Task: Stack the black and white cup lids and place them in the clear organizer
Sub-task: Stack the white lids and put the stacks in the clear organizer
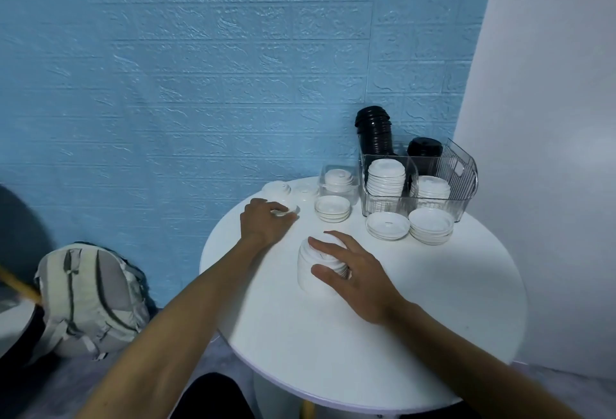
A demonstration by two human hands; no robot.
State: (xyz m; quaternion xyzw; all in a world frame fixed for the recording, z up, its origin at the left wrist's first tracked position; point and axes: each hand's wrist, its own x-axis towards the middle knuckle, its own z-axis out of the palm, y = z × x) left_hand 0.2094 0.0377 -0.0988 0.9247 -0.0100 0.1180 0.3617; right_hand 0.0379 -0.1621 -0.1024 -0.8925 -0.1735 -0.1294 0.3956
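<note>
Blue brick-pattern wall panels back a round white table (416, 318), and I read the work area from the lids outward. A tall stack of white lids (315, 268) stands near the table's centre; my right hand (353, 277) grips it, thumb on the near side and fingers spread over the top and far side. My left hand (266, 220) lies further left and farther away, its fingers pinching a single white lid (286, 212) at the table surface, beside two small white piles (276, 190) near the far-left rim. Three short white piles lie loose to the right: one (332, 208) just beside a small clear box (338, 182) that holds more white lids, and two (387, 225) (431, 225) just in front of the clear organizer (463, 182). The organizer stands at the far-right edge and already contains two white stacks in its near compartments and two black lid stacks (373, 132) behind them, the left black one rising well above the rim. In my judgement the main risk is the tall stack shearing: it appears slightly tilted, and a sideways squeeze or a quick lift could spill its upper lids. A second risk is the pinched lid slipping, since only its edge is held. Carrying the stack rightward also passes over the loose piles, which a low transit could scatter off the table. A grey backpack (90, 298) rests on the floor at left.
</note>
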